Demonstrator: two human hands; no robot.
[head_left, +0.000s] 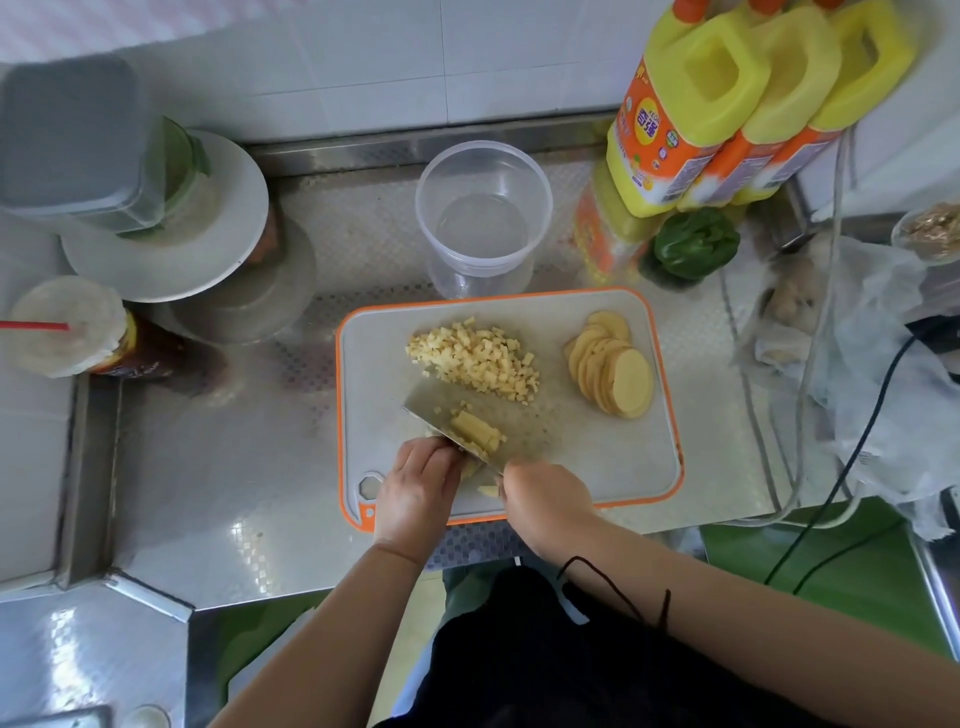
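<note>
Beyond the knife (434, 413) lie potato cubes (475, 358) and slices (613, 371).

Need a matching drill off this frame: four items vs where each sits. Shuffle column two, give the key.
Column A
1. potato cubes
2. potato slices
3. cleaver
4. clear tub

Column B
a. on the counter behind the cutting board
b. fanned out on the board's right side
c. gripped by the right hand
d. heaped mid-board

Pairs: 1-d, 2-b, 3-c, 4-a
</note>
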